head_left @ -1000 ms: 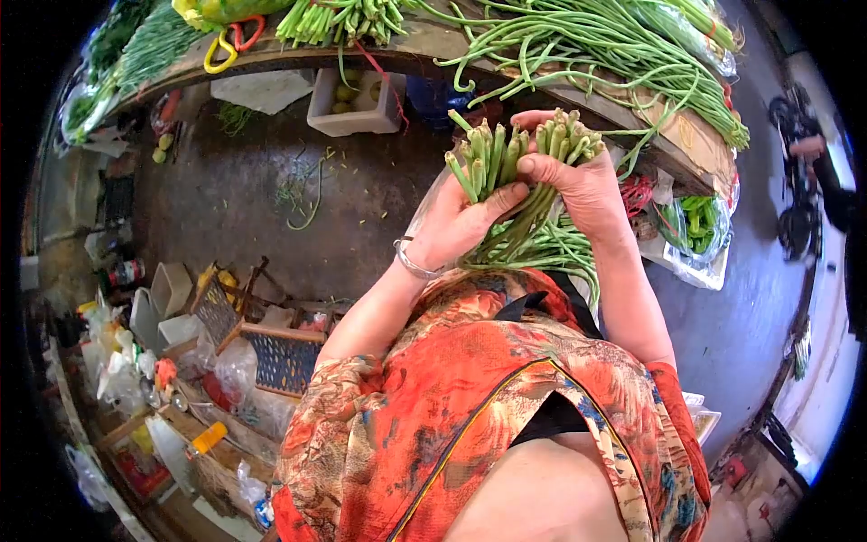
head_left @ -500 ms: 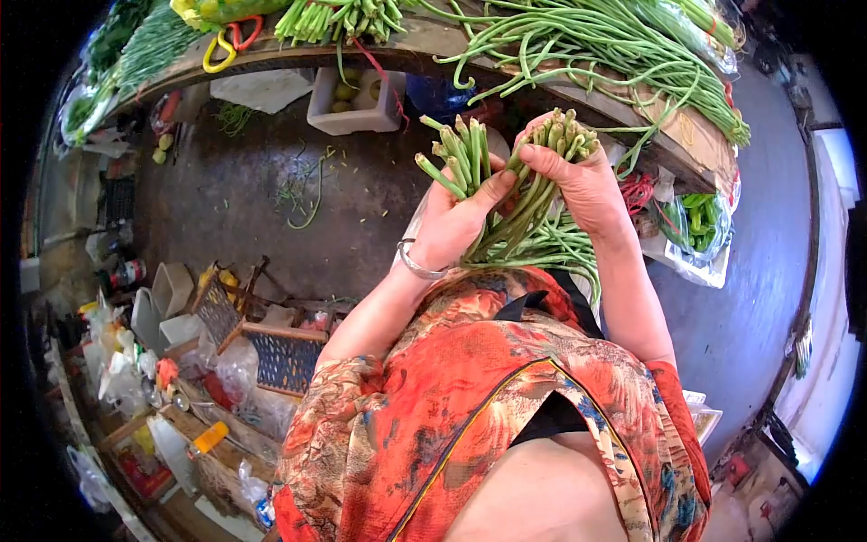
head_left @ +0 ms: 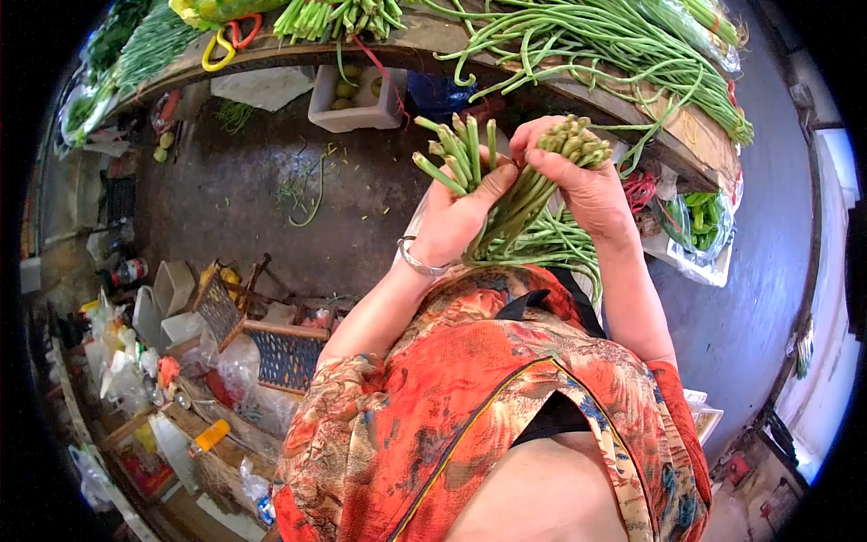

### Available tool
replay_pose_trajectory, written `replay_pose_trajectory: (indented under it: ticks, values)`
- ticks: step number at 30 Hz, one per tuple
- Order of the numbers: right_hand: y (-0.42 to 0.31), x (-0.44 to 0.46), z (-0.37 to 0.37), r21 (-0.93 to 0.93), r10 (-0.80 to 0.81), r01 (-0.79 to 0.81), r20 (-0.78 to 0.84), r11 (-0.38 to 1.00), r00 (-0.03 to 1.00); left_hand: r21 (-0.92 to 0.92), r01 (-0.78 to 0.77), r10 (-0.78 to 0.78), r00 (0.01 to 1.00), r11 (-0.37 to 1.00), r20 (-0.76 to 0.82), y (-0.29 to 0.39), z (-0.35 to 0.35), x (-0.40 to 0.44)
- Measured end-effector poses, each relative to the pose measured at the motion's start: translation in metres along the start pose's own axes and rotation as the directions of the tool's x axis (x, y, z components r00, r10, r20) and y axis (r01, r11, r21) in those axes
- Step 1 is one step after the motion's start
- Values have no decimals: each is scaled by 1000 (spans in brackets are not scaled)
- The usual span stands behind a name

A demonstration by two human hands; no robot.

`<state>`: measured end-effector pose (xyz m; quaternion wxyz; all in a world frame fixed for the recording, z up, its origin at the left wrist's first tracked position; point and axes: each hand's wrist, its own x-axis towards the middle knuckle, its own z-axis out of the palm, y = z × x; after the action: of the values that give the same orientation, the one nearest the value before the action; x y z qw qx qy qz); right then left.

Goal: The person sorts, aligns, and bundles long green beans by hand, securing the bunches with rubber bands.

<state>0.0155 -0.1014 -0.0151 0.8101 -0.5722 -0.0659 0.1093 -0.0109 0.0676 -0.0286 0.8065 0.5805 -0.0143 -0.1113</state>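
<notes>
My left hand (head_left: 449,222), with a silver bangle (head_left: 421,260) at the wrist, is closed round a bunch of green long beans (head_left: 462,155), their cut-looking ends pointing up. My right hand (head_left: 585,191) grips another part of the beans (head_left: 574,143), with the thumb and fingers wrapped near the clustered ends. The two hands almost touch, and the bean lengths run down between them toward my lap. More long beans (head_left: 555,244) lie across my lap beneath the hands. Whether both clusters belong to one bunch is hidden.
A curved counter (head_left: 433,56) ahead bears a pile of long beans (head_left: 578,50) and other greens. Under it stands a white foam box (head_left: 354,116) with round produce. Green peppers (head_left: 703,221) sit in a bag at right; crates (head_left: 282,352) and plastic bags fill the left.
My right hand has shifted slightly to the right, and the bean ends in it now tilt more to the right. My left hand is nearly unchanged.
</notes>
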Motion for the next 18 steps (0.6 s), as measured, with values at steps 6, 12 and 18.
replay_pose_trajectory:
  ticks: [6,12,18]
  values:
    - [-12,-3,1,37,68,-68,-8,997,998,43,56,-61,993,997,103,-1,-12,3]
    - [-20,-2,7,-109,155,-150,33,983,987,245,-63,14,980,967,199,2,-10,1]
    - [-7,-2,2,10,95,-96,47,995,994,295,-102,20,963,950,269,-2,-20,8]
